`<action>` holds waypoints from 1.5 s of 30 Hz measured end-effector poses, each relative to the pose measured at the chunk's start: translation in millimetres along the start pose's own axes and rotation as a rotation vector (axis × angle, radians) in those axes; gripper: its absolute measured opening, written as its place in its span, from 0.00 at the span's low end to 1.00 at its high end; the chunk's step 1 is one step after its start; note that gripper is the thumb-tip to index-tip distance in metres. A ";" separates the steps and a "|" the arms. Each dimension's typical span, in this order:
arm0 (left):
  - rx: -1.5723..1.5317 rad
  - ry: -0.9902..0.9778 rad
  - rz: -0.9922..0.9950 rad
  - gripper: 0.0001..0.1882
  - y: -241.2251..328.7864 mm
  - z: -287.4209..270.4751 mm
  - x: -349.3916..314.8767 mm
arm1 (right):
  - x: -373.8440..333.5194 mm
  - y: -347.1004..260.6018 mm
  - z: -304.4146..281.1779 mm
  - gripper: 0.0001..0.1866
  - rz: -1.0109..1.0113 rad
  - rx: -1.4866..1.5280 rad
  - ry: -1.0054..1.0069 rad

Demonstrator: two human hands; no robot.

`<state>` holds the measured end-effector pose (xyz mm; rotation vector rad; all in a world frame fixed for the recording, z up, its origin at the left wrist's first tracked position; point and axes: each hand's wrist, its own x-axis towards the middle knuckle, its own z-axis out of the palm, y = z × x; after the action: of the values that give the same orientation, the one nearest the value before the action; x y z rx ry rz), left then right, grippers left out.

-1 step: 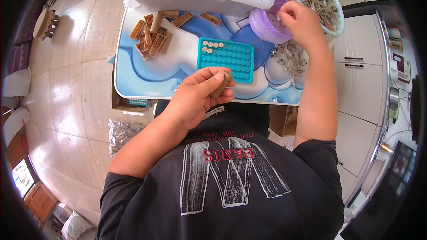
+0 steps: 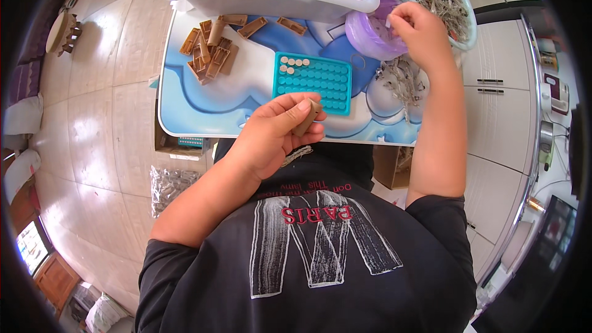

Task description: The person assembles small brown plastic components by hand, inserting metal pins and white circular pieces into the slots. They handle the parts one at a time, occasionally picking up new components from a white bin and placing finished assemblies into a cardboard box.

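My left hand [image 2: 277, 124] is closed around a small tan plastic casing [image 2: 306, 122], held just over the near edge of a teal tray [image 2: 313, 108] with rows of round hollows. Several pale round discs [image 2: 298, 62] sit in the tray's far left hollows. Over the rim of a purple tub [image 2: 364, 40], my right hand [image 2: 420, 32] pinches with thumb and fingers. A whitish speck shows at those fingertips, too small to name. To the tray's left lies a loose pile of brown casings [image 2: 213, 52], hollow sides showing on some.
A white bin [image 2: 265, 1] full of brown casings stands at the table's far side. Beside it, a pale green bin [image 2: 467, 34] holds clear and metallic small parts. A heap of thin metallic pieces [image 2: 401, 83] lies right of the tray. White cabinets [image 2: 499, 117] flank the right.
My right hand has shifted very slightly at the purple tub. My left hand and the casing in it stay in place.
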<state>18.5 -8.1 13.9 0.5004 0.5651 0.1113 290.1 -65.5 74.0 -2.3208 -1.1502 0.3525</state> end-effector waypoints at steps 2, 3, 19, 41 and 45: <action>-0.044 -0.022 -0.011 0.16 -0.1 -0.9 0.4 | -12.9 -2.9 0.9 0.07 -0.003 0.223 0.111; -0.066 -0.035 -0.016 0.16 -0.1 -1.6 1.1 | -20.0 -3.3 2.2 0.07 -0.035 0.378 0.112; -0.290 -0.182 -0.042 0.15 -11.7 -11.8 7.8 | -122.6 -35.3 92.3 0.04 -0.571 0.483 0.190; -0.200 -0.119 -0.032 0.18 -13.1 -3.0 2.3 | -118.1 -32.0 92.0 0.11 -0.767 0.267 0.269; -0.206 -0.150 -0.002 0.17 -14.9 -7.2 3.5 | -117.7 -31.5 92.5 0.10 -0.738 0.259 0.244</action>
<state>17.0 -17.3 -0.2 0.3051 0.4017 0.1274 157.0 -112.2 14.9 -1.5281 -1.6115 -0.0554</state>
